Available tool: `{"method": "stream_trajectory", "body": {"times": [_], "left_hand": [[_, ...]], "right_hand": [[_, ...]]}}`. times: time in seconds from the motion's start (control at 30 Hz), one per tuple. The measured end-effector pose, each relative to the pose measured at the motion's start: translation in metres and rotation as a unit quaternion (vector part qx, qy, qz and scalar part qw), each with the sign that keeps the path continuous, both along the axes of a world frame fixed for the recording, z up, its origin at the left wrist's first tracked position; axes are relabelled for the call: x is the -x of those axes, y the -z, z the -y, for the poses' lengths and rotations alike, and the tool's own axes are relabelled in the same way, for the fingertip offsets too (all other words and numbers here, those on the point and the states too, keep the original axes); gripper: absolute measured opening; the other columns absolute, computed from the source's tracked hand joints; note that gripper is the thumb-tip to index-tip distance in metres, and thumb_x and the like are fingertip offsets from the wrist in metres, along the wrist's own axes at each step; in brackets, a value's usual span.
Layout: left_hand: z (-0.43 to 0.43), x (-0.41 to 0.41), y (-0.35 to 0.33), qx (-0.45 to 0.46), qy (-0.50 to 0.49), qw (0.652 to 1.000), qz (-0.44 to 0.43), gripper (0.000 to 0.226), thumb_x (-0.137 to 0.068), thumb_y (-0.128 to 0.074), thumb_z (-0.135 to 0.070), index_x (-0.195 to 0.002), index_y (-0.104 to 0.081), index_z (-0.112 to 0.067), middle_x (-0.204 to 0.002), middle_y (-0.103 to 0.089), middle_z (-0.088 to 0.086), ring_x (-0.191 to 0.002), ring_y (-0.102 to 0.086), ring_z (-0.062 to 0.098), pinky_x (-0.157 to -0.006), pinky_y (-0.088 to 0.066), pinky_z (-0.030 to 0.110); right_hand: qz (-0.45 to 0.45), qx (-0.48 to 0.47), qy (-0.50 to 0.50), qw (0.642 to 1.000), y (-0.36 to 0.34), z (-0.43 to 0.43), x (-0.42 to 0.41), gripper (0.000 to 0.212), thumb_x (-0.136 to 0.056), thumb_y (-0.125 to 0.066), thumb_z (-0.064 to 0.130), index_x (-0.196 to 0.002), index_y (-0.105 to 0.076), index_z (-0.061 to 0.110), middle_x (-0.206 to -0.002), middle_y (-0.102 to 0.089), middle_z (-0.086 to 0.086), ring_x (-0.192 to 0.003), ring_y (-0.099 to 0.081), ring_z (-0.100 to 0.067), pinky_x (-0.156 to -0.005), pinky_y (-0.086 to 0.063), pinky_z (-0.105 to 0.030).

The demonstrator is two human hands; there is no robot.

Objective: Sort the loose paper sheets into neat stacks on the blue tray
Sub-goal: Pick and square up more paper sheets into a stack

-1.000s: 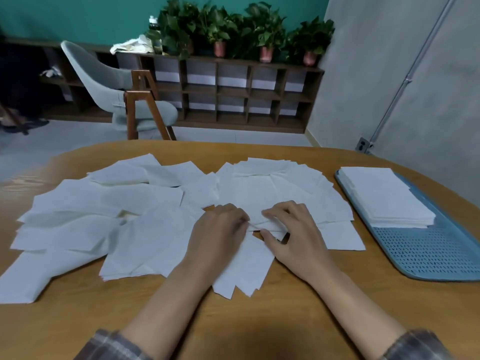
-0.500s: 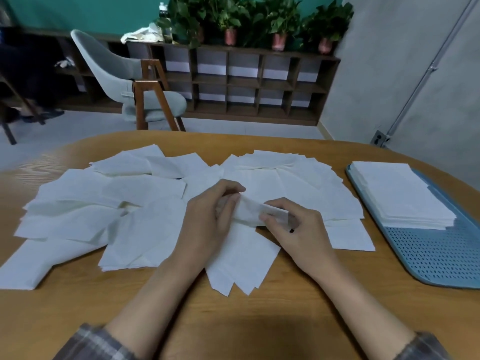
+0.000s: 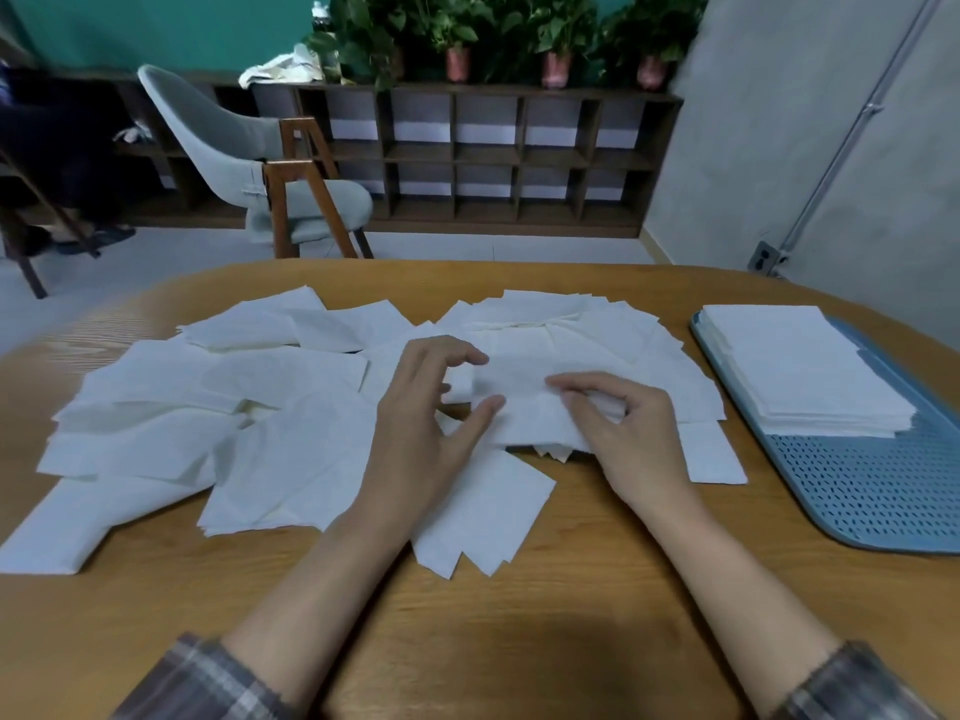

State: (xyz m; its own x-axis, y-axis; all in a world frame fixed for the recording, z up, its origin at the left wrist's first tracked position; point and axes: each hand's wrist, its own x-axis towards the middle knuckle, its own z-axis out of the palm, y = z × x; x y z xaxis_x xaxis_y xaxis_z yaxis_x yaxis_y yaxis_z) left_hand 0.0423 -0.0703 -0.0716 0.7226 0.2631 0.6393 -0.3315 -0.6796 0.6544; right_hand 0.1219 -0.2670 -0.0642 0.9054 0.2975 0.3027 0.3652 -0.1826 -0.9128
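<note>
Several loose white paper sheets (image 3: 270, 407) lie scattered across the wooden table (image 3: 519, 641). At the right stands the blue perforated tray (image 3: 872, 491) with a neat stack of sheets (image 3: 800, 371) on its far half. Between my hands a single sheet (image 3: 524, 402) is lifted off the pile. My right hand (image 3: 634, 439) pinches its right end between thumb and fingers. My left hand (image 3: 431, 428) is at its left end, fingers spread and bent, thumb under the sheet's edge.
A grey chair (image 3: 249, 163) with wooden legs stands beyond the table's far edge. Behind it runs a dark cubby shelf (image 3: 493, 158) topped with potted plants. A grey wall is at the right.
The sheet has been raised and spread out between my hands. My left fingers have loosened and opened from their pinch; my right hand has shifted right with the sheet.
</note>
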Motion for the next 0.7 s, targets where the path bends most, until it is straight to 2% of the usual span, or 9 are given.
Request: {"method": "stream_trajectory", "body": {"times": [0.07,0.13,0.2,0.3,0.4,0.5,0.57,0.63,0.7], "left_hand": [[-0.004,-0.001,0.008,-0.078,0.030,0.996,-0.027,0.031,-0.088,-0.086,-0.023,-0.113,-0.068,-0.021,-0.121,-0.057,-0.010,-0.114,-0.059,0.011,-0.090,-0.050,0.024],[-0.003,-0.001,0.015,-0.127,0.059,0.987,-0.079,0.030,-0.087,-0.086,-0.029,-0.112,-0.071,-0.025,-0.122,-0.056,-0.012,-0.109,-0.058,0.010,-0.089,-0.049,0.029],[0.000,-0.004,0.020,-0.164,0.045,0.982,-0.083,0.027,-0.089,-0.084,-0.023,-0.114,-0.075,-0.025,-0.122,-0.059,-0.010,-0.107,-0.059,0.012,-0.087,-0.048,0.033],[0.001,-0.008,0.021,-0.184,0.012,0.981,-0.065,0.020,-0.092,-0.081,-0.016,-0.110,-0.080,-0.023,-0.118,-0.066,-0.007,-0.102,-0.060,0.014,-0.082,-0.049,0.032],[0.000,-0.009,0.021,-0.187,0.022,0.977,-0.096,0.027,-0.088,-0.085,-0.029,-0.114,-0.080,-0.025,-0.118,-0.068,-0.009,-0.102,-0.061,0.014,-0.079,-0.052,0.035],[0.004,-0.011,0.020,-0.184,0.036,0.975,-0.115,0.031,-0.087,-0.085,-0.035,-0.116,-0.080,-0.027,-0.117,-0.070,-0.011,-0.103,-0.065,0.015,-0.075,-0.054,0.037],[0.007,-0.016,0.019,-0.217,0.032,0.971,-0.096,0.022,-0.089,-0.084,-0.028,-0.111,-0.081,-0.027,-0.109,-0.072,-0.010,-0.096,-0.066,0.016,-0.067,-0.053,0.037],[0.007,-0.019,0.019,-0.249,0.023,0.965,-0.078,0.012,-0.088,-0.084,-0.017,-0.098,-0.082,-0.023,-0.094,-0.072,-0.007,-0.085,-0.066,0.020,-0.059,-0.048,0.034],[0.007,-0.021,0.019,-0.274,0.017,0.959,-0.067,0.011,-0.084,-0.085,-0.010,-0.087,-0.081,-0.020,-0.083,-0.070,-0.007,-0.077,-0.064,0.021,-0.055,-0.041,0.031]], "right_hand": [[0.014,-0.010,0.058,0.998,0.000,0.007,-0.008,0.023,-0.100,-0.068,0.006,-0.103,-0.084,0.023,-0.105,-0.079,0.020,-0.111,-0.066,0.008,-0.098,-0.045,-0.007],[0.023,-0.011,0.075,0.997,-0.001,0.010,-0.010,0.023,-0.101,-0.067,0.007,-0.106,-0.083,0.022,-0.109,-0.078,0.019,-0.113,-0.065,0.010,-0.096,-0.042,-0.003],[0.028,-0.006,0.071,0.997,-0.001,0.010,-0.010,0.025,-0.101,-0.064,0.005,-0.109,-0.082,0.021,-0.112,-0.077,0.019,-0.115,-0.063,0.011,-0.096,-0.040,-0.001],[0.017,0.001,0.054,0.998,-0.001,0.007,-0.008,0.033,-0.101,-0.059,0.000,-0.116,-0.080,0.021,-0.119,-0.074,0.022,-0.119,-0.058,0.016,-0.098,-0.037,0.001],[0.011,0.011,0.042,0.999,0.001,0.006,-0.010,0.040,-0.101,-0.057,-0.001,-0.122,-0.078,0.025,-0.126,-0.071,0.023,-0.125,-0.054,0.016,-0.103,-0.037,-0.002],[0.012,0.021,0.032,0.999,0.003,0.003,-0.010,0.043,-0.102,-0.055,-0.001,-0.127,-0.075,0.028,-0.130,-0.069,0.024,-0.130,-0.052,0.012,-0.112,-0.040,-0.012],[0.014,0.025,0.023,0.999,0.004,0.001,-0.010,0.046,-0.102,-0.053,-0.002,-0.129,-0.074,0.028,-0.131,-0.068,0.024,-0.131,-0.052,0.011,-0.115,-0.039,-0.016],[0.010,0.032,0.016,0.999,0.005,0.001,-0.010,0.048,-0.102,-0.050,-0.004,-0.130,-0.073,0.028,-0.132,-0.067,0.025,-0.131,-0.050,0.014,-0.116,-0.038,-0.015],[0.006,0.039,0.013,0.999,0.005,0.002,-0.011,0.050,-0.102,-0.048,-0.006,-0.131,-0.072,0.027,-0.133,-0.066,0.025,-0.130,-0.049,0.017,-0.116,-0.037,-0.013]]}}
